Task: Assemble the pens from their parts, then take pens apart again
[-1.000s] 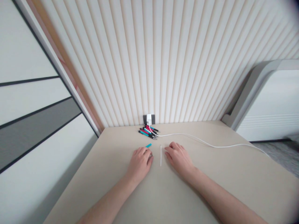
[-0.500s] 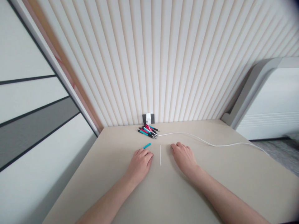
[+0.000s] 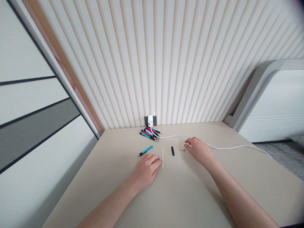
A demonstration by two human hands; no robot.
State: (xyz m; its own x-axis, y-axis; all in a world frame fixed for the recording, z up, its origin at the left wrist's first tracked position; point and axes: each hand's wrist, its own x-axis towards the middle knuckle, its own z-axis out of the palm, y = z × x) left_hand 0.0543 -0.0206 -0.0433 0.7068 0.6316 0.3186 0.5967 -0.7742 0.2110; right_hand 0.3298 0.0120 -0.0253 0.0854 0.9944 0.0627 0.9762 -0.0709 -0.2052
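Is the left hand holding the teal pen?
No, the teal pen lies on the table, apart from the left hand, which rests palm down nearer the camera.

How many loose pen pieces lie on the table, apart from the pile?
4: teal barrel ahead of the left hand, white rod at its fingertips, black piece right of that, tiny grey piece by the right hand. The hands may hide more.
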